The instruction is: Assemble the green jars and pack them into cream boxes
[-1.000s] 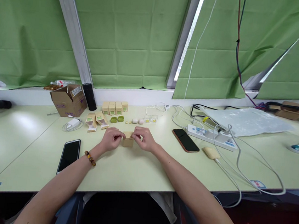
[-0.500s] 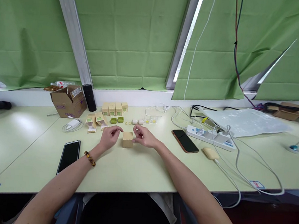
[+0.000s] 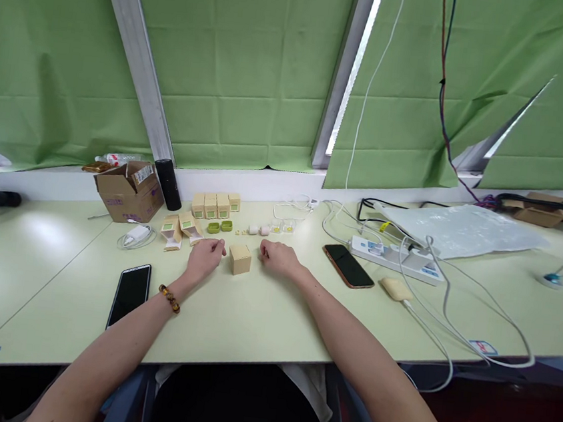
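Observation:
A small closed kraft-paper box [image 3: 240, 260] stands on the table between my two hands, touched by neither. Just left of it rests my left hand [image 3: 205, 259], its fingers curled in and nothing visible in them. On the other side my right hand [image 3: 279, 258] lies in a loose fist on the tabletop, also with nothing showing. Beyond the hands are two green oval containers [image 3: 220, 226], small white and pinkish cylinders [image 3: 258, 230], and clear pieces with yellow centres [image 3: 283, 226]. Two opened kraft boxes [image 3: 182, 229] lie near my left hand.
Several closed kraft boxes [image 3: 215, 205] stand in a row at the back. A cardboard carton [image 3: 130, 194] and a black cylinder [image 3: 167, 184] are at the left. Phones [image 3: 130, 294] lie on both sides. At the right are a power strip [image 3: 397, 258] and loose white cables.
My right hand has let go of the box and drawn back to the right, its fingers curling in. The box has turned slightly. My left hand has drawn slightly away.

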A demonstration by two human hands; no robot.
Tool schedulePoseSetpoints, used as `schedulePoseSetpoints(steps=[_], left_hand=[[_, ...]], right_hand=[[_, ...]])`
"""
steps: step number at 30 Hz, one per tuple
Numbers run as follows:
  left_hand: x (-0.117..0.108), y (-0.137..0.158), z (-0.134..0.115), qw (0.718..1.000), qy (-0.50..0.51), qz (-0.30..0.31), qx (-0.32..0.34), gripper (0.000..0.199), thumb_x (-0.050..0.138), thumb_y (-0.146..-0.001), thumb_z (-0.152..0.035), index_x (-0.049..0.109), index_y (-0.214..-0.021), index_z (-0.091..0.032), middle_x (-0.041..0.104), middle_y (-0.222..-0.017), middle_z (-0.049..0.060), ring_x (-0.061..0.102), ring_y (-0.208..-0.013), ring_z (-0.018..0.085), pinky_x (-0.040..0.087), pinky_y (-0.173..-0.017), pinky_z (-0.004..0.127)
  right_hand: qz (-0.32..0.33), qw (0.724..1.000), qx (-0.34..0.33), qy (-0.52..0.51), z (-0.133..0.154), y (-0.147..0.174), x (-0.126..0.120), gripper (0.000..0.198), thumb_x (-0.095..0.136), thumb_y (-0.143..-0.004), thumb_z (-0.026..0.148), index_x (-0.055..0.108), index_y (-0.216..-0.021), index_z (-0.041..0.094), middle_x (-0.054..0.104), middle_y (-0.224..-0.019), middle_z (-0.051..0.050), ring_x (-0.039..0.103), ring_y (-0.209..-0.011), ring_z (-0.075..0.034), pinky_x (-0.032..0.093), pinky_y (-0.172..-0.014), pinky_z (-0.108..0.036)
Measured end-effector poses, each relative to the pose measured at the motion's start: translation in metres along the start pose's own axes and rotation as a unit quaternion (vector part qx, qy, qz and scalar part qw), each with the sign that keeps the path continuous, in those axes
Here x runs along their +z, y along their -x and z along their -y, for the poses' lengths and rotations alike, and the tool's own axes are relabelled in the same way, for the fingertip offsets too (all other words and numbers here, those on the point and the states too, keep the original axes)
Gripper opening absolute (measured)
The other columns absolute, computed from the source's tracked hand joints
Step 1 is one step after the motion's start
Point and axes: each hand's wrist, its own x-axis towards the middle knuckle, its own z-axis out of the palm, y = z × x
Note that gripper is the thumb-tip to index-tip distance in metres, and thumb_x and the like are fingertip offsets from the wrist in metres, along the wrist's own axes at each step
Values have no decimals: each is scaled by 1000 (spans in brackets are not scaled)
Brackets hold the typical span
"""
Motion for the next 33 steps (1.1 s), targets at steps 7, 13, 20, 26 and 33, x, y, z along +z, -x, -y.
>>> schedulePoseSetpoints(steps=[7,13,20,26,33], left_hand=[[-1,-1,0,1000,-22,18,-13,30,47,-92,-32,76,-97,-22,62,-53,-1,62,-58,20,39,-60,29],[3,-2,5,998,-47,26,23,23,53,-81,-20,75,-77,-21,73,-70,4,65,-67,21,40,-61,29],[2,2,2,997,-77,14,15,23,52,-81,-18,74,-84,-23,69,-66,2,63,-68,22,36,-61,30],[6,2,7,995,-93,6,46,28,51,-79,-14,71,-96,-23,68,-66,1,61,-66,21,36,-61,30],[7,4,7,987,-115,39,110,36,55,-75,-12,67,-108,-21,74,-98,10,65,-96,29,48,-81,38]], right_hand=[[64,997,-33,-11,0,3,-9,43,81,-76,59,60,-89,25,73,-90,-2,65,-81,-20,34,-62,-27],[12,1000,2,17,5,2,0,31,58,-98,54,65,-95,24,75,-96,-6,67,-84,-22,37,-65,-28],[1,999,0,47,6,1,8,18,57,-100,37,69,-102,23,76,-101,-9,69,-89,-24,39,-70,-30],[3,998,-4,55,6,-1,9,18,57,-99,37,68,-103,24,77,-101,-9,70,-88,-25,39,-69,-30],[2,998,-3,60,9,1,8,18,56,-100,37,68,-103,24,77,-101,-9,70,-88,-25,38,-68,-30]])
